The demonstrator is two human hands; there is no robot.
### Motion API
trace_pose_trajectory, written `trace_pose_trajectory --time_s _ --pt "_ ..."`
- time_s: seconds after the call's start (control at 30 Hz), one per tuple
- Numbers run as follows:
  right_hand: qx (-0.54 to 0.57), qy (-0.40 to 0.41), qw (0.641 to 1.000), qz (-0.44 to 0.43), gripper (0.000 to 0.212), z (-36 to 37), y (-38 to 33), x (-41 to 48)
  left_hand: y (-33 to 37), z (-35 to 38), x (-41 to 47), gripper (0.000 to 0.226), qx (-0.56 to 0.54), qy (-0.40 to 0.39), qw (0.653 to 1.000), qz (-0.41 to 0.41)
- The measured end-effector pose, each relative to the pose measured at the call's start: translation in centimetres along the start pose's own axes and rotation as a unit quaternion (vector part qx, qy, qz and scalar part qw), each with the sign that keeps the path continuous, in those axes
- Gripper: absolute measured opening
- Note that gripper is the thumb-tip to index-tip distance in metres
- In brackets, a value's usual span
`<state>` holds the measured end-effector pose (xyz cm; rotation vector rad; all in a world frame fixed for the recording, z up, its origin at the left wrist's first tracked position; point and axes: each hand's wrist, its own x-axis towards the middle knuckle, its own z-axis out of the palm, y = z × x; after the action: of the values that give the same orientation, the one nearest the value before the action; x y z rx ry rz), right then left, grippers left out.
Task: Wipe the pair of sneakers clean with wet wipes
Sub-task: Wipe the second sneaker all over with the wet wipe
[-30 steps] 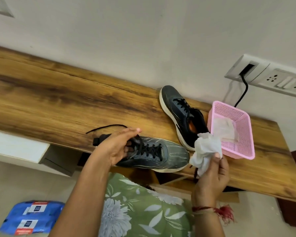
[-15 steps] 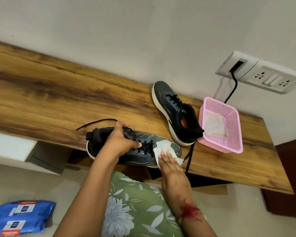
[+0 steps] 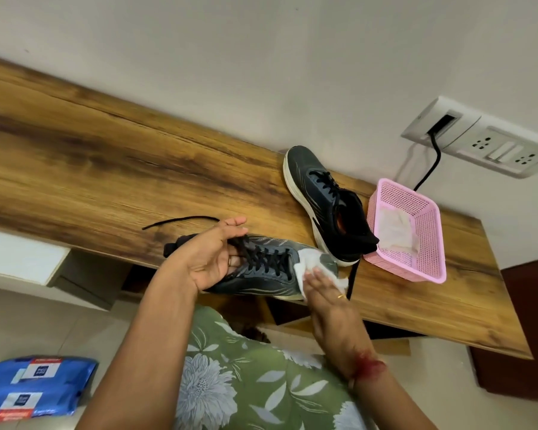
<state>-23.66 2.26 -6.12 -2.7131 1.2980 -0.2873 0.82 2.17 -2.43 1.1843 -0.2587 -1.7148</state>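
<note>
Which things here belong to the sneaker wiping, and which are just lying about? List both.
Job in hand: near sneaker, held by the left hand; wet wipe, pressed on its toe by the right hand; far sneaker; blue wipes pack; pink basket holding a used wipe.

Lying about: socket panel; black cable.

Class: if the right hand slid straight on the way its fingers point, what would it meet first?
Beyond the wipe under it, probably the laces of the near sneaker; depth is unclear.
</note>
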Motion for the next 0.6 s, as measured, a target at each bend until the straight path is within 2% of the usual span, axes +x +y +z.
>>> trace_pose_trajectory --time_s 0.07,0.2,0.33,0.4,0.47,0.5,0.6 --pt "-0.013 -0.015 0.999 -0.040 0.050 -0.3 -0.1 -0.2 0.1 0.3 -0.3 0.026 -0.004 -0.012 1.000 -0.010" --pt "-0.008 0.011 0.999 0.032 0.057 -1.2 1.7 0.7 0.1 0.6 -0.5 0.037 -0.013 -0.011 1.000 -0.012" --pt "-0.010 -0.020 0.997 -0.072 0.048 -0.7 0.1 -0.4 0.2 0.3 -0.2 0.045 -0.010 -0.018 0.999 -0.035" --pt "-0.023 -0.005 0.999 -0.028 0.054 -1.5 1.8 0.1 0.1 0.2 -0.1 0.046 -0.007 -0.019 0.999 -0.035" --pt "0.008 0.014 0.999 0.041 0.056 -1.5 2.5 0.5 0.1 0.2 0.1 0.045 -0.013 -0.013 0.999 -0.029" --pt "0.025 0.008 0.999 0.044 0.055 -1.2 1.9 0.5 0.0 0.3 0.1 0.046 -0.016 -0.010 0.999 -0.028" --pt "0.013 -0.019 0.999 -0.042 0.043 -0.1 0.0 -0.1 -0.1 0.3 0.0 0.044 -0.013 -0.007 1.000 -0.026"
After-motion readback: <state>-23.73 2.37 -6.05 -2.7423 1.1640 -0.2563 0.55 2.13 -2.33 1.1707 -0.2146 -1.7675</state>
